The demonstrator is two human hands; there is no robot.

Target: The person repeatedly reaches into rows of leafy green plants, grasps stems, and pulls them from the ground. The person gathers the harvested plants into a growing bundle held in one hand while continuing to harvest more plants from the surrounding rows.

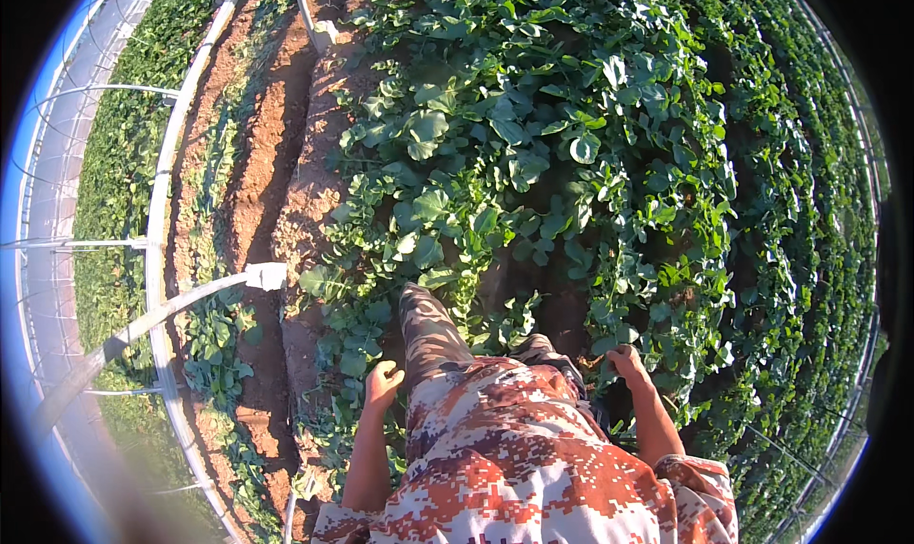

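Note:
My left hand hangs beside my left thigh, loosely curled, with nothing visible in it. Leafy green plants grow just beyond and beside it. My right hand is low at my right side, its fingers curled among the crop leaves. Whether it grips a leaf is hidden from this angle. Between the hands are my camouflage trousers, one leg stepping forward into the foliage, and my camouflage shirt.
Dense broad-leaved crop rows spread ahead and to the right. On the left runs a bare soil furrow. A slanting greenhouse pipe with a white wrapped end juts in, and a long curved white pipe stands beyond.

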